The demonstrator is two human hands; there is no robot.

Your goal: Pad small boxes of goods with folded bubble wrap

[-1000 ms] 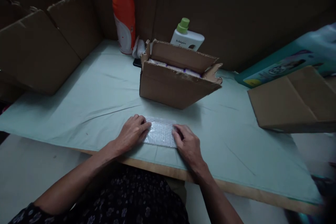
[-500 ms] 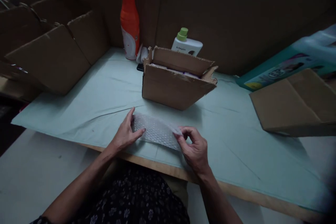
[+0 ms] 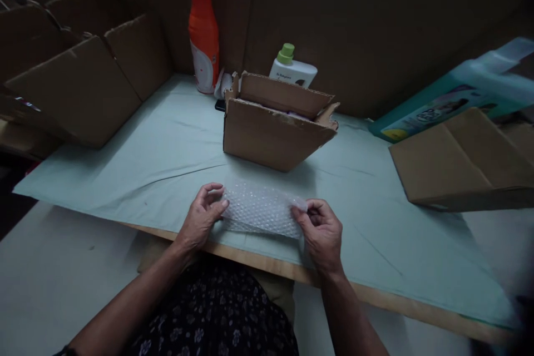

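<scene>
Dim light; brown panel [image 3: 354, 28] stands as backdrop behind a table spread with pale green cloth [image 3: 167, 133], bare wooden edge [image 3: 258, 262] showing along the person's side. Landmark: small open carton [image 3: 267, 130], upright on the cloth, flaps raised, torn at the corners; contents mostly hidden, a sliver of purple visible inside.

Bubble wrap [image 3: 261, 211], clear and flat, lies crosswise in front of the carton, on the person's side, well short of touching it. Cannot tell whether its lower edge meets the cloth.

Left hand [image 3: 200, 217], front-left of the carton: thumb laid over the wrap's left end, fingers curled at the same edge, pinching it. Right hand [image 3: 323, 233], front-right of the carton: thumb and bent forefinger nip the wrap's upper right corner; remaining fingers folded in.

Behind the carton, partly hidden by it: white bottle [image 3: 292, 71], green cap. Behind and left of it: tall orange bottle [image 3: 203, 33], upright; small dark object [image 3: 219, 104] beside the carton's back-left corner, too obscured to name. Far left of the carton: large carton [image 3: 83, 89], flaps up. Far right: brown box [image 3: 450, 156], teal container [image 3: 434, 105] behind that.
</scene>
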